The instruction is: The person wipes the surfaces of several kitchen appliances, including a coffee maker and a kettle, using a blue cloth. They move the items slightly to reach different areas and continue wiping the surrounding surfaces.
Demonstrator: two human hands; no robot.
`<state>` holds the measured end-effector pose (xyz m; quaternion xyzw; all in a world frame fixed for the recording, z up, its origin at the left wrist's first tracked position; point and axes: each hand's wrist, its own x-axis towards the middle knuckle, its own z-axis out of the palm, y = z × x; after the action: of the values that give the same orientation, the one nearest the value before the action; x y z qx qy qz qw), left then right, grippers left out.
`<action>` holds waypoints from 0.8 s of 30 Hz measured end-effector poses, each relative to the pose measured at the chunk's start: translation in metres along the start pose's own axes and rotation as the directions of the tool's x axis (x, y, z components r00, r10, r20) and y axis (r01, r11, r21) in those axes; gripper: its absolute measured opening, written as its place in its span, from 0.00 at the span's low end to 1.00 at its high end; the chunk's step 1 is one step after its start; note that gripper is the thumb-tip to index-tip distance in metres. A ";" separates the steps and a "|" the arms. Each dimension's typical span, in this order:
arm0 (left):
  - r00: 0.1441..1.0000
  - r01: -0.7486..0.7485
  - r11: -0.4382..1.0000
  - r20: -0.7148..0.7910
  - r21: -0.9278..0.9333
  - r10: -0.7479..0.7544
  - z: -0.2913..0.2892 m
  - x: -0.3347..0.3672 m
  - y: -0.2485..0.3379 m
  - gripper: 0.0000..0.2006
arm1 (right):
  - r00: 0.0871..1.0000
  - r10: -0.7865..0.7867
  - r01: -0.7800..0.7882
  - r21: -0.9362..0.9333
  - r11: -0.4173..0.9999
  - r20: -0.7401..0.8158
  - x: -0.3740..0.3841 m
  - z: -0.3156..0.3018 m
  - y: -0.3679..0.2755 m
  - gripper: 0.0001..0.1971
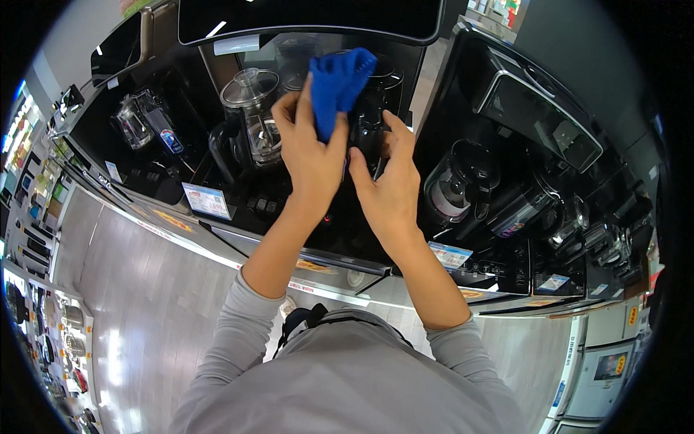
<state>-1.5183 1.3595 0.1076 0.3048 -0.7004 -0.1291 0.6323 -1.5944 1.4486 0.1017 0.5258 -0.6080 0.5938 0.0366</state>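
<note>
My left hand (311, 155) is closed on a crumpled blue cloth (338, 83), raised over the black cooktop. Beside it, my right hand (390, 177) curls round the black handle (369, 129) of a glass kettle, thumb on its left and fingers on its right. The cloth and my hands hide much of that kettle, whose rim (387, 78) shows behind them. Left of my left hand stands another glass kettle (249, 116), upright, with a clear knobbed lid and a black handle.
A dark range hood (311, 18) overhangs the cooktop. More glass kettles stand to the right, the nearest a black-lidded one (463, 181). Glassware (141, 123) stands at the left. Price cards (207, 201) line the counter's front edge. Shelves of cookware (72, 340) are far left.
</note>
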 end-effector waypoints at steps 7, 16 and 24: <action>0.948 -0.086 0.993 0.314 0.077 0.058 -0.007 -0.061 -0.006 0.34 | 0.998 -0.035 0.030 -0.096 0.995 -0.051 0.010 -0.024 0.024 0.27; 0.816 0.005 0.992 0.573 0.128 -0.078 -0.036 -0.068 -0.002 0.31 | 0.992 0.023 -0.048 -0.197 0.979 -0.126 0.027 -0.038 0.051 0.20; 0.991 0.135 0.990 0.010 0.038 -0.136 -0.025 0.005 -0.026 0.26 | 0.990 -0.003 -0.037 -0.279 0.960 -0.139 0.035 -0.038 0.064 0.21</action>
<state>-1.4871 1.3410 0.1010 0.3626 -0.6845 -0.1606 0.6118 -1.6752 1.4400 0.0924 0.4675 -0.6866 0.5368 0.1479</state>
